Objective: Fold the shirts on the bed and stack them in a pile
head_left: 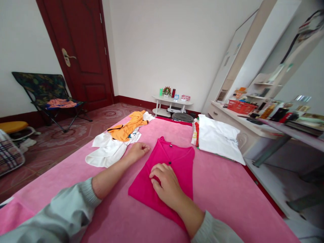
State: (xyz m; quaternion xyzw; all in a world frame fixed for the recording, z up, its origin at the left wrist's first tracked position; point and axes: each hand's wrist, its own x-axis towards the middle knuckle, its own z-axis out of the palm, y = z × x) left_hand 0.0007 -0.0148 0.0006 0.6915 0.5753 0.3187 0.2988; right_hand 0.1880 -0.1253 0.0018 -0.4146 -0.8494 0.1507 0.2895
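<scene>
A bright magenta top (174, 162) lies partly folded on the pink bed cover (227, 189), its neckline pointing away from me. My right hand (165, 182) rests on the middle of the garment, fingers curled and pressing on the cloth. My left hand (138, 150) sits at the top's left edge with its fingers curled in; whether it pinches the fabric I cannot make out. Both arms wear pale grey-green sleeves.
A loose heap of white and orange clothes (118, 138) lies to the left, a stack of folded clothes (217, 136) to the right. Beyond the bed are a folding chair (48, 94), a red door (83, 50), a small white table (172, 103) and a dresser (243, 118).
</scene>
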